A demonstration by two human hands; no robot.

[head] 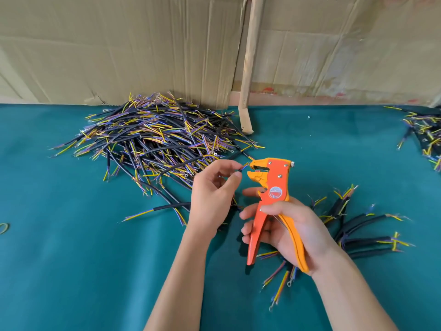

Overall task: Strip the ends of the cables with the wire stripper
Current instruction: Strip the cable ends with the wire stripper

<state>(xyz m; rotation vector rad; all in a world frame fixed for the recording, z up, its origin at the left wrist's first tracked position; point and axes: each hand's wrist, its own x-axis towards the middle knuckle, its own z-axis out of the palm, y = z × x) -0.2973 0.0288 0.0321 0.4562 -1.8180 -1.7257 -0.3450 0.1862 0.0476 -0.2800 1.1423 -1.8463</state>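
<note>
Cable [241, 170]: we pinch it in our left hand [213, 199], tip just left of the stripper [270, 201] head.
Stripper: our right hand [290, 231] grips the handles, jaws apart.
Pile [155, 139]: far left.

Both hands raised, forearms reaching forward.
Left hand [212, 197] pinches with fingertips; right hand [293, 230] curls in a grip, palm up.
</note>
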